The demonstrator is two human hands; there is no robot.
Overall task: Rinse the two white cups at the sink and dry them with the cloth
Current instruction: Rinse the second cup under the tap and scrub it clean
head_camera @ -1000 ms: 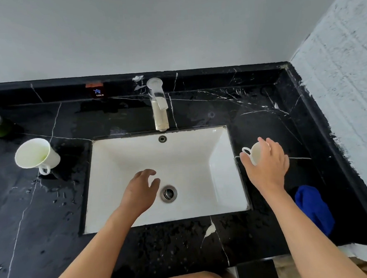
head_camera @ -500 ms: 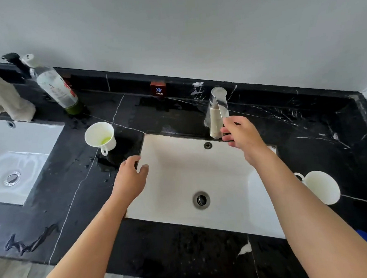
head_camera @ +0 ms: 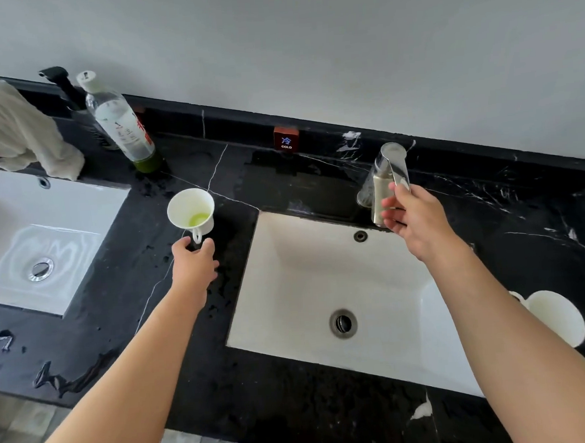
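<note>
Left hand (head_camera: 193, 261) reached cup (head_camera: 191, 210); sticker (head_camera: 286, 139) "COLD".

One cup (head_camera: 190, 212) left of the sink (head_camera: 309, 288), another cup (head_camera: 557, 316) right, faucet (head_camera: 383, 185) behind

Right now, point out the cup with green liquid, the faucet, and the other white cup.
cup with green liquid (head_camera: 190, 210), head view, inner wall
faucet (head_camera: 379, 185), head view, body
other white cup (head_camera: 557, 318), head view, interior

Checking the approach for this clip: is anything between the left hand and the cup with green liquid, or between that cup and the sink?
Nothing visible. The left hand is already at the cup handle, and only bare wet counter separates it from the sink.
</note>
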